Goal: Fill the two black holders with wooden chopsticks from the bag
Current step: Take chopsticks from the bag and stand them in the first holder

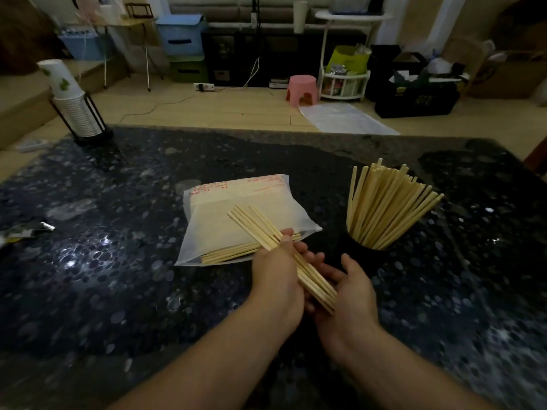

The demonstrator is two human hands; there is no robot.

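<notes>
— Both forearms reach in from the near edge. What have the hands got?

— One bundle of chopsticks (284, 258), held between them. The left hand (276, 276) curls its fingers round the bundle's middle; the right hand (347, 294) cups the near ends, fingers bent beneath them.

— And the bag?

— The bag (236, 220) lies flat on the dark speckled counter (118, 261) just beyond the left hand, its mouth open, more sticks poking out.

— Holders?

— One black holder (359, 251), to the right of the bag, packed with upright sticks fanning out. I can see no second holder.

— Further off?

— A rack of stacked paper cups (78, 113) at the far left corner.
</notes>
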